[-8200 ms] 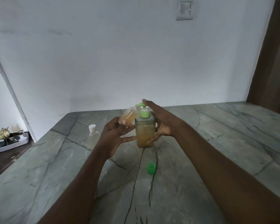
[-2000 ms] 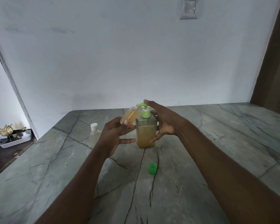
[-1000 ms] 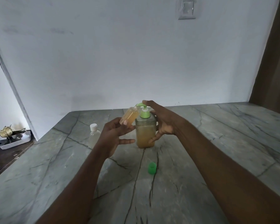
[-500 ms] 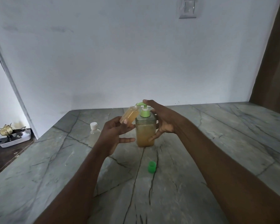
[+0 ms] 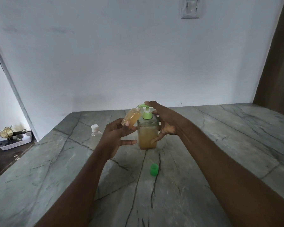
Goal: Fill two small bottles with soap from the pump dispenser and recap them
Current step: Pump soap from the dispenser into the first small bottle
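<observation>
**Head view: bottle held to soap pump, pose barely changed**

A person's left hand (image 5: pixel 116 138) pinched a small bottle (image 5: pixel 131 118) near its base between thumb and upper fingers, the lower fingers spread loose. The uncapped bottle, nearly full of amber soap, was tilted with its mouth just under the green spout of the pump dispenser (image 5: pixel 147 133). The right hand (image 5: pixel 165 123) gripped the dispenser, forefinger laid along the pump head and thumb pressed against the near side; its other fingers were hidden behind the container.

Set against the frames from half a second and eight seconds before, both hands kept the same hold, the bottle sat at the same tilt, and the soap level in it showed no clear change. A loose green cap (image 5: pixel 154 169) lay where it had lain, near the dispenser on the person's side. A second bottle (image 5: pixel 95 133), clear with a white cap, stood upright just beyond the left hand, also unmoved.

All of it rested on a grey-green stone table (image 5: pixel 220 145) crossed by dark veins and cracks. Behind rose a plain pale wall (image 5: pixel 121 63) with a switch plate (image 5: pixel 190 9) high up. A brown panel (image 5: pixel 282 63) edged the right side. At far left, lower down, a white tray (image 5: pixel 11 142) held a gold ornament (image 5: pixel 6 132).
</observation>
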